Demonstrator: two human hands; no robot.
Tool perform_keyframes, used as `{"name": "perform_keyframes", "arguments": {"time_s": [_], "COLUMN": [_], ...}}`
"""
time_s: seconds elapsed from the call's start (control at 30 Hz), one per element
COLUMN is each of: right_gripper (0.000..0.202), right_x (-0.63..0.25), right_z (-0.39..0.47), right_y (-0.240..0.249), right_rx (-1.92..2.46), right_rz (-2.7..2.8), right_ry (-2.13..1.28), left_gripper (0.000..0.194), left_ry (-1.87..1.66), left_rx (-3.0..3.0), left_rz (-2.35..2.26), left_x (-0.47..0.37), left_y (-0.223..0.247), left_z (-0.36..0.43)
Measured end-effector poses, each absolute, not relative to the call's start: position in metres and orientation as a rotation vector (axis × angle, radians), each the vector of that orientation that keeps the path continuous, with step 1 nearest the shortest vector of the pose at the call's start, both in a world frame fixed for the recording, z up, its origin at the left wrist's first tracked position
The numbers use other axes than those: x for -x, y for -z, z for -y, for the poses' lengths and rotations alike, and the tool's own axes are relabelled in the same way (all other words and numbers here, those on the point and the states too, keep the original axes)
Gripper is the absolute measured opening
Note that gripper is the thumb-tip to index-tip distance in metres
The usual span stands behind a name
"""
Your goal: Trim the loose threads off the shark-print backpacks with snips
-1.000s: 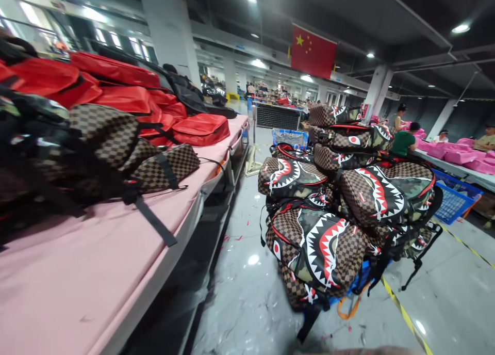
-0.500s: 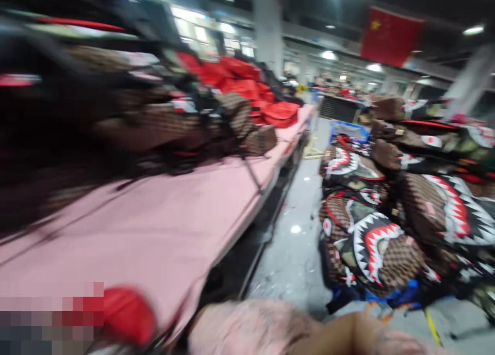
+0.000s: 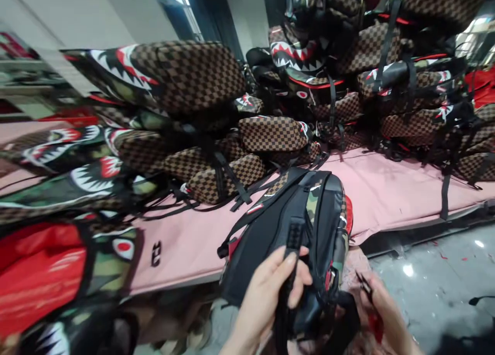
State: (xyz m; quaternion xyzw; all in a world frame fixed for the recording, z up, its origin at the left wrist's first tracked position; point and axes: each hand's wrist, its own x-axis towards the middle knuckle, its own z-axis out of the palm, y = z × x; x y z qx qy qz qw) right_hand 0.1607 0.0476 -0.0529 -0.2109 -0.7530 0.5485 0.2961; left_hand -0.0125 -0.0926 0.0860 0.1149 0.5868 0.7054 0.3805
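Note:
A black backpack [image 3: 255, 254] with camouflage and brown-check trim stands tilted against the front edge of the pink table [image 3: 390, 190]. My left hand [image 3: 266, 283] is closed on one of its black straps [image 3: 295, 234], thumb and fingers pinching it below a ribbed black end. To the right of the bag, my right hand [image 3: 389, 308] is wrapped round small red-handled snips [image 3: 365, 285], their dark points upward. The lower part of the bag is partly hidden by my left hand and the hanging straps.
Piled brown-check bags with shark-mouth prints [image 3: 201, 79] line the back of the table. At left lies an open bag with red lining [image 3: 42, 272]. A small black buckle piece [image 3: 155, 254] lies on the pink surface. Grey floor [image 3: 444, 267] shows at right.
The view has swung left from the aisle and the right-hand bag pile to the table. Both hands, the black backpack and the snips are now in sight.

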Motion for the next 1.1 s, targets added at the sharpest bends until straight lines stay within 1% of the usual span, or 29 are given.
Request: {"name": "perform_keyframes", "arguments": {"time_s": [0.1, 0.23, 0.33, 0.5, 0.6, 0.7, 0.93, 1.1], "right_gripper": [0.02, 0.021, 0.017, 0.017, 0.017, 0.016, 0.013, 0.011], "right_x": [-0.157, -0.148, -0.134, -0.123, -0.123, -0.122, -0.118, -0.123], "right_z": [-0.056, -0.058, -0.059, -0.069, -0.075, -0.077, -0.076, -0.073], "right_y": [0.024, -0.007, -0.015, -0.016, -0.019, -0.023, -0.024, -0.024], "right_rx": [0.577, 0.272, 0.086, -0.034, -0.122, -0.179, -0.155, -0.116], "right_rz": [2.04, 2.151, 2.206, 2.292, 2.335, 2.338, 2.368, 2.368], "right_ry": [-1.366, -1.128, -0.979, -0.814, -0.812, -0.881, -0.97, -1.022], "left_gripper": [0.035, 0.031, 0.028, 0.028, 0.026, 0.024, 0.03, 0.023], "left_ry": [-1.757, -1.708, -1.683, -1.636, -1.598, -1.546, -1.524, -1.541], "left_rx": [-0.229, -0.136, -0.14, -0.169, -0.193, -0.234, -0.273, -0.25], "left_rz": [-1.384, -1.347, -1.292, -1.245, -1.239, -1.244, -1.263, -1.234], "left_x": [-0.007, -0.02, -0.021, -0.016, -0.014, -0.015, -0.017, -0.016], "left_y": [-0.067, -0.054, -0.055, -0.057, -0.057, -0.057, -0.054, -0.053], "left_z": [0.08, 0.079, 0.082, 0.087, 0.088, 0.088, 0.087, 0.088]}}
